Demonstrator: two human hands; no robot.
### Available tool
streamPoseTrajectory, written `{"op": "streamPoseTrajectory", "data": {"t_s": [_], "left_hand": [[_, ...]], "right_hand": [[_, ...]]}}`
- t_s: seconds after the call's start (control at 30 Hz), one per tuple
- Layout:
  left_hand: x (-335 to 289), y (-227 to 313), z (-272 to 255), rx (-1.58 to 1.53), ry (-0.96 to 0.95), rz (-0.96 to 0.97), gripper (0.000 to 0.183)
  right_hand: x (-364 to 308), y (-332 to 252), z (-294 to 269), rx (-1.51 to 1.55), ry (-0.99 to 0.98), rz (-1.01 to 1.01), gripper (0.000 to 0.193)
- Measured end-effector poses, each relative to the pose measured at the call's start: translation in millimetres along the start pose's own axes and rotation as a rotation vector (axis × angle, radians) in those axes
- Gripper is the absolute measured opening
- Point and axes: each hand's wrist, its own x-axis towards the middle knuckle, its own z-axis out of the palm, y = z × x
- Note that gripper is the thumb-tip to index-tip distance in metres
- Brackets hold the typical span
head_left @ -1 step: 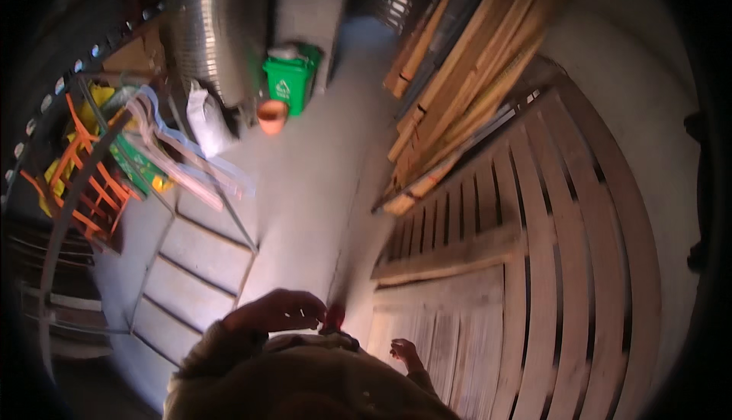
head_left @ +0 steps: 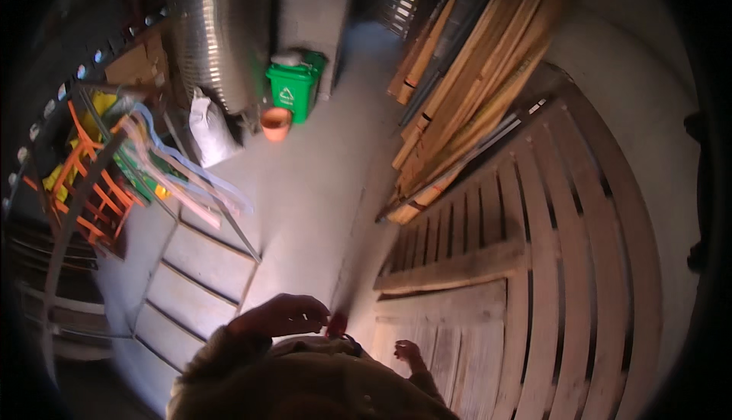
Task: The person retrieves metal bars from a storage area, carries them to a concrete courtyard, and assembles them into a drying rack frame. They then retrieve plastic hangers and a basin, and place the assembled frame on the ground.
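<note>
My left hand [head_left: 293,315] hangs in front of my body, its fingers loosely bent with small gaps of light between them. Nothing shows in its grasp. Just past the fingertips is a small red thing [head_left: 337,325], partly hidden by my clothing and too blurred to name. To the right, my right hand [head_left: 409,353] hangs by my side, fingers slightly curled and apart, with nothing visible in it. Behind that hand is a wooden panel [head_left: 450,309] of boards.
Slatted wooden pallets [head_left: 568,267] fill the right side. Long planks [head_left: 473,92] lean beyond them. Ahead stand a green bin [head_left: 293,93], a terracotta pot [head_left: 275,124] and a white sack [head_left: 212,130]. A metal frame [head_left: 242,237] and an orange rack [head_left: 95,206] are left.
The view has shifted slightly, so the room's things appear a little lower and further right. Both hands keep nearly the same pose, and nothing has been taken hold of.
</note>
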Motion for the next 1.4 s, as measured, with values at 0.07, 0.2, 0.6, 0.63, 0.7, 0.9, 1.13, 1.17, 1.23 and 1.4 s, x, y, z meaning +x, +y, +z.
{"op": "streamPoseTrajectory", "data": {"t_s": [0.07, 0.2, 0.6, 0.63, 0.7, 0.9, 1.13, 1.17, 1.23, 1.4], "left_hand": [[48, 1, -30, -0.020, 0.080, 0.019, 0.022], [132, -9, -91, -0.222, 0.201, -0.072, 0.022], [418, -87, -388, -0.395, 0.370, 0.009, 0.023], [447, -87, -418, -0.451, 0.391, 0.038, 0.022], [491, -80, -460, -0.454, 0.416, -0.021, 0.021], [603, -105, -588, -0.452, 0.591, -0.105, 0.019], [776, -149, -731, -0.485, 0.708, -0.207, 0.019], [809, -147, -758, -0.482, 0.697, -0.200, 0.019], [872, -144, -806, -0.361, 0.657, -0.280, 0.020], [1025, -148, -903, -0.280, 0.414, -0.194, 0.020]], "right_hand": [[57, -65, -24, -0.176, -0.012, 0.018, 0.031], [156, -203, -70, -0.228, -0.040, -0.313, 0.030], [469, -543, -111, -0.119, -0.112, -0.238, 0.028], [492, -574, -119, -0.200, -0.110, -0.377, 0.028], [526, -626, -133, -0.302, -0.101, -0.441, 0.029], [662, -754, -158, -0.300, -0.090, -0.349, 0.029], [896, -887, -211, 0.025, -0.137, -0.232, 0.034], [924, -912, -220, 0.106, -0.092, -0.203, 0.033], [968, -963, -252, -0.030, 0.017, -0.468, 0.024], [1011, -1117, -344, -0.188, 0.595, -0.643, 0.043]]}}
